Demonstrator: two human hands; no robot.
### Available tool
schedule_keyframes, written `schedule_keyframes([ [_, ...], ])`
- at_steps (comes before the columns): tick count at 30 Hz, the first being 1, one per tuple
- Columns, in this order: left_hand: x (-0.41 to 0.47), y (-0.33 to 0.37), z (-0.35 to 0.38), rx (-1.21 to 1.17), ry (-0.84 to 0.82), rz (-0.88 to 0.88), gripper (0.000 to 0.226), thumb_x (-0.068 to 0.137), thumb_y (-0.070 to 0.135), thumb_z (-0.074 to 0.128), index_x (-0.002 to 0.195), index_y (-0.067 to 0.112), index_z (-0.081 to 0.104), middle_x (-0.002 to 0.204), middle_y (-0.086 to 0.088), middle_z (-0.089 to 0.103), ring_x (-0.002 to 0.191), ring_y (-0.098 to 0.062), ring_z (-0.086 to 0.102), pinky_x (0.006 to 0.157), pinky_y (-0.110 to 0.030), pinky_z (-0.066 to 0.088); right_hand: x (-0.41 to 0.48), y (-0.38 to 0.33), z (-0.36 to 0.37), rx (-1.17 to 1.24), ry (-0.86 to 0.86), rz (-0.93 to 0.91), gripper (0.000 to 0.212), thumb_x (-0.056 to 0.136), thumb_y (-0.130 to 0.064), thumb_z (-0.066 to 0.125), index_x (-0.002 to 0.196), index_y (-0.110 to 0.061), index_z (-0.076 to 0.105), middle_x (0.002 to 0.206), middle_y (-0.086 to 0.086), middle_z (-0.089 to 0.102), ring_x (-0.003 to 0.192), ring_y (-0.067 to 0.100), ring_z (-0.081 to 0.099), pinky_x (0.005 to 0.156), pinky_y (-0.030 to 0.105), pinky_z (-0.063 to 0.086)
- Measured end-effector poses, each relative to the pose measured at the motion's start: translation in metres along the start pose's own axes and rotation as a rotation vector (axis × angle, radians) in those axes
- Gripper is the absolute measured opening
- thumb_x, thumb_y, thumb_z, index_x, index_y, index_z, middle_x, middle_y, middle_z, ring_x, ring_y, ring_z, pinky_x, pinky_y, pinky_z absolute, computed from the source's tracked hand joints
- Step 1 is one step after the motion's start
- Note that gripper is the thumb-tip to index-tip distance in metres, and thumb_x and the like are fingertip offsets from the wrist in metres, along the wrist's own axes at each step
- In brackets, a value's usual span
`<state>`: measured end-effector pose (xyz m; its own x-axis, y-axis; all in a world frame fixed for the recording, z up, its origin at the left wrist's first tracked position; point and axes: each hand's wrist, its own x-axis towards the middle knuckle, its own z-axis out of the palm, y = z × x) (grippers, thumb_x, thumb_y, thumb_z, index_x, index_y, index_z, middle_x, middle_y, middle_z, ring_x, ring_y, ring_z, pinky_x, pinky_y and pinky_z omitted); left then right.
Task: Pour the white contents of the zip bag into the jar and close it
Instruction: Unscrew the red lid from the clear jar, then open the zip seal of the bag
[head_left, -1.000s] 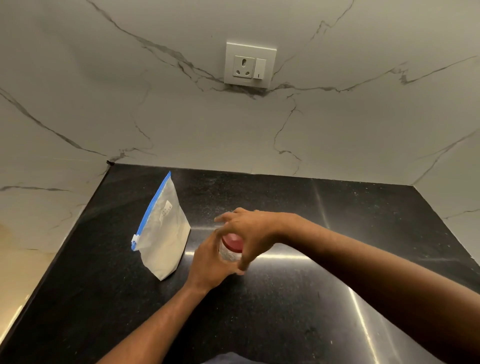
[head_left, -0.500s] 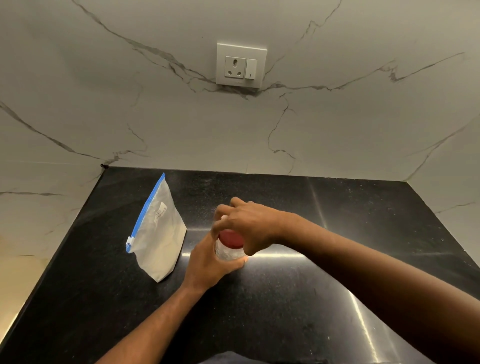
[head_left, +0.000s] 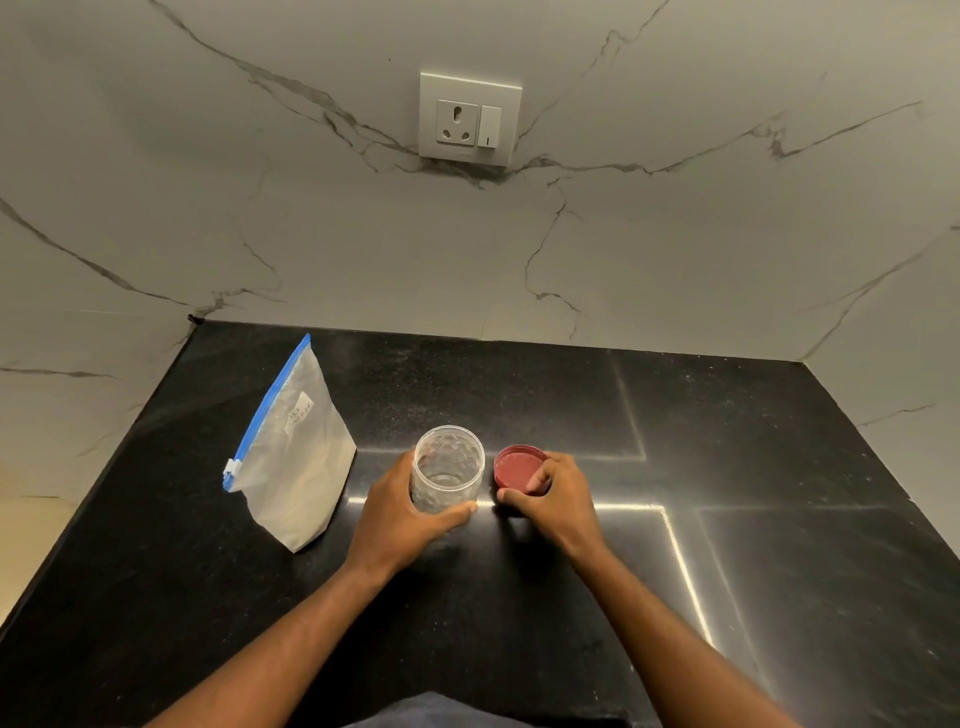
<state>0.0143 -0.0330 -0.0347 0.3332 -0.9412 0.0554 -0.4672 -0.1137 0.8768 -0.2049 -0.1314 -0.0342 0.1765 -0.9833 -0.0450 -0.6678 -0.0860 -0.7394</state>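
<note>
The left hand (head_left: 400, 519) has its grip wrapped around the lower wall of the clear jar (head_left: 448, 467), which stands upright and open-mouthed on the black tabletop (head_left: 753, 519). The right hand (head_left: 553, 499) has its grip closed on the red lid (head_left: 519, 466), which rests inner face up on the tabletop just to the right of the jar, apart from it.

The coming move turns on the zip bag (head_left: 293, 457): it stands on its base to the left of the left grip, near but not touching, its long axis upright and leaning a little toward the back wall, its blue zip strip (head_left: 270, 410) running up the far-left edge and looking sealed. White contents fill its lower part. The left hand is the nearer one, yet it is busy steadying the jar; the right hand would have to cross over the jar to reach the bag.

Half a second earlier both hands were gathered over the jar with the red lid on its mouth; now the lid is off and set aside, and the jar appears empty.
</note>
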Motion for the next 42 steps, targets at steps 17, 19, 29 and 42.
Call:
schedule_keyframes([
  [17,-0.065,0.059,-0.08,-0.091,0.349,0.074,0.03,0.088,0.041,0.075,0.116,0.034,0.067,0.111,0.021,0.07,0.104,-0.001,0.071,0.085,-0.015,0.059,-0.025,-0.115,-0.04,0.146,-0.01,-0.555,0.013,0.087,-0.024,0.084,0.088,-0.022,0.071,0.101,-0.008,0.072,0.09,0.011,0.071,0.072,0.035,0.063],
  [19,-0.079,0.063,-0.098,-0.074,0.437,0.081,0.02,0.09,0.035,0.075,0.108,0.028,0.07,0.1,0.017,0.072,0.097,-0.003,0.072,0.077,-0.011,0.058,-0.03,-0.148,-0.032,0.174,-0.127,-0.689,0.01,0.089,-0.019,0.083,0.094,-0.019,0.074,0.098,-0.007,0.073,0.087,0.012,0.072,0.07,0.037,0.063],
  [29,-0.093,0.034,-0.143,-0.016,0.722,-0.087,0.043,0.085,0.04,0.079,0.121,0.016,0.073,0.114,-0.001,0.077,0.105,-0.015,0.072,0.088,-0.032,0.06,-0.025,-0.262,0.047,-0.37,-0.47,-1.251,0.043,0.098,-0.017,0.072,0.14,-0.023,0.066,0.14,0.003,0.068,0.129,0.026,0.058,0.094,0.043,0.055],
  [42,-0.086,0.026,-0.148,0.139,0.767,-0.004,0.036,0.085,0.038,0.073,0.107,0.011,0.081,0.098,0.0,0.08,0.087,-0.008,0.071,0.072,-0.033,0.062,0.01,-0.29,0.054,-0.641,-0.52,-1.455,0.033,0.1,-0.021,0.07,0.133,-0.026,0.07,0.141,-0.004,0.065,0.147,0.023,0.038,0.109,0.047,0.033],
])
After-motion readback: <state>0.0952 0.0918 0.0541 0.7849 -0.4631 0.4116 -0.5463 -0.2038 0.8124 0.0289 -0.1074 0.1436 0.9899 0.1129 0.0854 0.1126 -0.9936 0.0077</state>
